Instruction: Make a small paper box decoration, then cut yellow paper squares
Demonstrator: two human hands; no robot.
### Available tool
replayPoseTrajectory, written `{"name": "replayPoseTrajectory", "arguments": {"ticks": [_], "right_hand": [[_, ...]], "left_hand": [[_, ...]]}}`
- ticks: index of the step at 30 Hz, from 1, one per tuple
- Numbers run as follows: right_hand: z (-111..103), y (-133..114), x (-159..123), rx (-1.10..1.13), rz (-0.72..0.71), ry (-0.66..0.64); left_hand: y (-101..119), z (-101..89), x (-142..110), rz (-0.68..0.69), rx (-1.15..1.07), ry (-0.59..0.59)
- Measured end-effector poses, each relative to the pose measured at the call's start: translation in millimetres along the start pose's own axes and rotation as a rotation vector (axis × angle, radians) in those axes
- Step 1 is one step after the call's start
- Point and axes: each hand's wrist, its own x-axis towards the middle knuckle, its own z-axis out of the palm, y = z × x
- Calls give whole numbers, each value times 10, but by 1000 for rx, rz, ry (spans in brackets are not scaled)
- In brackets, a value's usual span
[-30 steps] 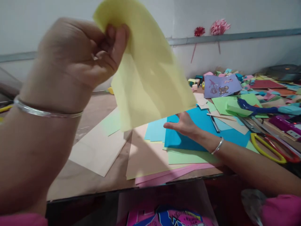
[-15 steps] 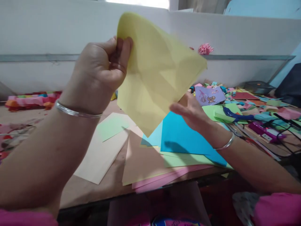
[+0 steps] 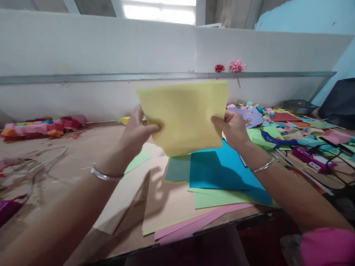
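Observation:
A sheet of yellow paper (image 3: 188, 118) is held up above the table between my two hands. My left hand (image 3: 140, 129) pinches its left edge, thumb on the near face. At the right edge, my right hand (image 3: 231, 127) grips it the same way, the other fingers behind the sheet. Beneath lie overlapping coloured sheets: a blue sheet (image 3: 213, 171), a light blue piece (image 3: 178, 169), a green sheet (image 3: 219, 199), a peach sheet (image 3: 166, 201) and pink sheets (image 3: 199, 221). A cream sheet (image 3: 122, 201) with a small green piece (image 3: 141, 159) on it lies further left.
Paper scraps, a purple printed card (image 3: 251, 116), a dark blue tool (image 3: 277, 140) and a purple power strip (image 3: 313, 159) with black cables crowd the right side. Folded paper pieces (image 3: 41, 127) and a white cable (image 3: 50, 157) lie left. A wall (image 3: 97, 48) stands behind.
The yellow paper has come down from high on the left and turned level. My right hand rose from the blue sheet and took hold of its right edge. The view has tilted up.

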Motion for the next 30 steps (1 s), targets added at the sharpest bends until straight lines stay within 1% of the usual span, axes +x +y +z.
{"name": "replayPoseTrajectory", "arguments": {"ticks": [2,4,5,7,10,12,13,15,17,19,21,24,26,30], "right_hand": [[5,76,-37,33,45,-3],[6,98,-50,59,55,-3],[0,95,-50,66,46,-4],[-24,80,-45,74,8,-16],[-77,101,-49,67,-28,-80],[-110,153,-64,36,-3,-114],[-122,182,-73,17,15,-115],[-139,235,-89,-5,38,-92],[-144,279,-102,0,34,-76],[-139,330,-117,23,53,-88],[-129,400,-135,64,138,-114],[-122,505,-153,128,289,-125],[-128,542,-150,125,294,-103],[-142,546,-137,106,234,-117]], "left_hand": [[-215,23,-40,-129,16,-102],[-334,45,-30,-171,-43,-56],[-350,53,-7,-169,-69,-26],[-304,63,58,-121,-108,7],[-123,76,167,9,-161,19],[-6,90,224,74,-185,58],[36,99,243,92,-193,77],[77,119,258,106,-194,77],[64,144,238,135,-186,41],[14,173,190,150,-177,-7],[-44,199,132,101,-176,-13],[-86,222,74,-7,-160,41],[-70,222,67,1,-139,50],[-31,198,69,107,-96,41]]}}
